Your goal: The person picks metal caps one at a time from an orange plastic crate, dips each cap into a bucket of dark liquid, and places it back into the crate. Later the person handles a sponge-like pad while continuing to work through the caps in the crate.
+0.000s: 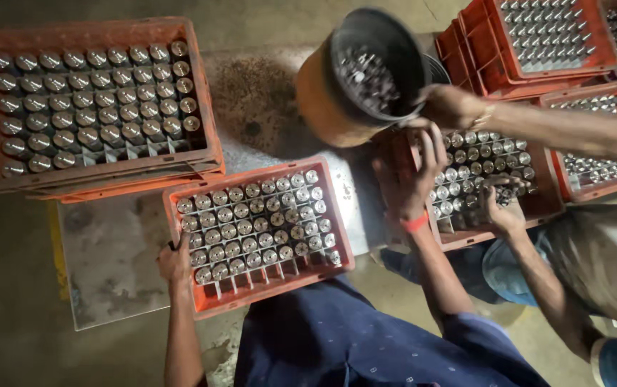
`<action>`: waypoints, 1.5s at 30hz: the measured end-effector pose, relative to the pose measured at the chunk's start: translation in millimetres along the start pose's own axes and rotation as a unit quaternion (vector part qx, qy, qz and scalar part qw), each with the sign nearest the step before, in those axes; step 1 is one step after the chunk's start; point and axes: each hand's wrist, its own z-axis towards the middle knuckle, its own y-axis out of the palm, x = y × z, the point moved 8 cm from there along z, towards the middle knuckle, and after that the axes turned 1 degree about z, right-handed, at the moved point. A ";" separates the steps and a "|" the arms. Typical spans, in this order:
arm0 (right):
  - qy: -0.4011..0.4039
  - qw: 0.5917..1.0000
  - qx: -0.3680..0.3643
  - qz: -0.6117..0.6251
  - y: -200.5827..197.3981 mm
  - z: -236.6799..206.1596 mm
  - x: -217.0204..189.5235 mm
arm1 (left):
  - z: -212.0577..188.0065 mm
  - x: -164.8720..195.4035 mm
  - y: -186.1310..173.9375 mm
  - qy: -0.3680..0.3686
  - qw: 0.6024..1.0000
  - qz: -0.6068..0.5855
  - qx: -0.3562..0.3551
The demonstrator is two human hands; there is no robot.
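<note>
Orange crates ring the work: a big one (93, 107) of steel cylinders lies well beyond the left hand (174, 261). That hand grips the near-left edge of a smaller crate (258, 236), fingers curled shut on its rim. The right hand (412, 175), red band at the wrist, is spread open against the edge of a third crate (480, 183); whether it grips is hard to tell. Just above it another person's hand (455, 106) tips a bucket (362, 75) of metal parts.

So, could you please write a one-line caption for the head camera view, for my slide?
Left hand grips an orange crate of metal cylinders; right hand reaches toward a tilted bucket.
</note>
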 end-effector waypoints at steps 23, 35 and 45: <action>0.034 0.933 -0.354 -0.047 253.7 -37.3 47.8 | 6.3 -9.2 -10.3 -0.007 0.999 0.041 -0.006; 0.135 0.929 -0.344 0.019 320.9 37.9 103.6 | 12.5 -25.8 -20.2 -0.013 0.998 0.050 0.030; 0.071 0.846 -0.528 -0.027 361.0 12.3 100.1 | 7.5 -21.1 -27.9 -0.008 0.997 0.070 0.045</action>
